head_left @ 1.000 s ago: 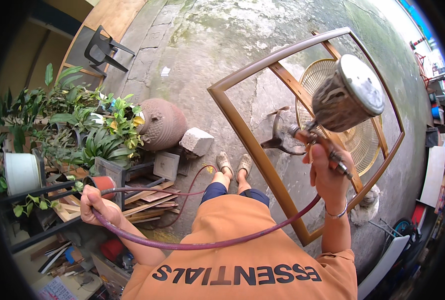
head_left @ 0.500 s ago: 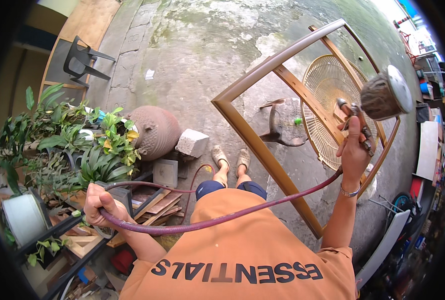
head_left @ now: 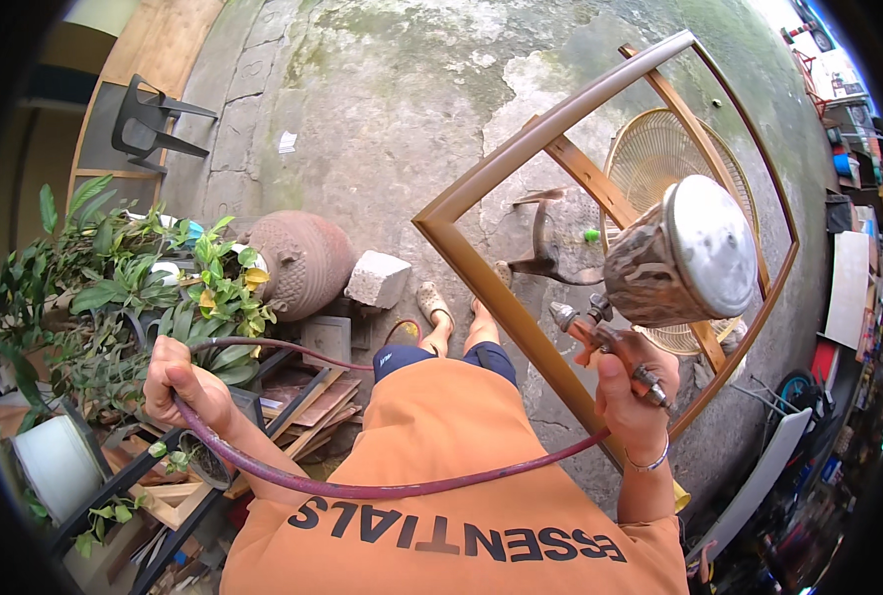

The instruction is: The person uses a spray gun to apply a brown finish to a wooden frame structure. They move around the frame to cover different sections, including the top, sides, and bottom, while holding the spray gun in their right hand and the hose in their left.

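Note:
My left hand is closed round a purple-red air hose, which loops across my body. My right hand grips a metal spray gun with a paint-smeared cup and silver lid on top, at right of centre. Beyond the gun stands a bronze-brown rectangular frame with light wooden slats across it. Behind the slats is a round cream fan grille, partly hidden by the cup. A dark curved fan stand or base lies on the concrete left of the grille.
At left are potted plants, a clay jar, a concrete block, wood scraps and a dark plastic chair by a plywood panel. Clutter, including a white board, lines the right edge.
The spray gun moved right, away from me, then back down and left, nearer my body. My left hand shifted slightly left and up. My right foot has moved forward, partly behind the frame.

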`<state>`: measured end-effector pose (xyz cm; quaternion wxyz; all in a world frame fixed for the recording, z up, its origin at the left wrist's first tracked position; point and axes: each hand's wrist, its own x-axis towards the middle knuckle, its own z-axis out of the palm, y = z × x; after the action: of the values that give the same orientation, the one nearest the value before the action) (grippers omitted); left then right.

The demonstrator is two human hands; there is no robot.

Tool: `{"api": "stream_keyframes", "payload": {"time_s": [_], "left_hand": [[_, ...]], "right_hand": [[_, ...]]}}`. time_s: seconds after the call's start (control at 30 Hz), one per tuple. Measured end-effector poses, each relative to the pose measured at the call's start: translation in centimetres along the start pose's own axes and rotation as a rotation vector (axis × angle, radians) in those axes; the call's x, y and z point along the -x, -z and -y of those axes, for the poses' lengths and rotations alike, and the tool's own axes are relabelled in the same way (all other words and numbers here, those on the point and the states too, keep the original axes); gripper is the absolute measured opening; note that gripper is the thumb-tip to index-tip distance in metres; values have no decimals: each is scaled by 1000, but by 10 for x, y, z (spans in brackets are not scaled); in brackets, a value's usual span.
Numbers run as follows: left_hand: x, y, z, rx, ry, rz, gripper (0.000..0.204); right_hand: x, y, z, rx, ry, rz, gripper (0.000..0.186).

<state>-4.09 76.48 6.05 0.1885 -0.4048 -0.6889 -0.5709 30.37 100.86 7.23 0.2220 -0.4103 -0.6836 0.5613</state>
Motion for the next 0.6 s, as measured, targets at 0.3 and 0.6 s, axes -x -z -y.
{"api": "stream_keyframes", "payload": {"time_s": [0.3, 0.6], "left_hand": [[-11, -25, -11, -21, -32, 7, 53], [-14, -27, -8, -48, -59, 35, 53]], "right_hand": [[-53, 33, -18, 110, 35, -287, 30], [-44, 40, -20, 61, -33, -331, 31]]}}
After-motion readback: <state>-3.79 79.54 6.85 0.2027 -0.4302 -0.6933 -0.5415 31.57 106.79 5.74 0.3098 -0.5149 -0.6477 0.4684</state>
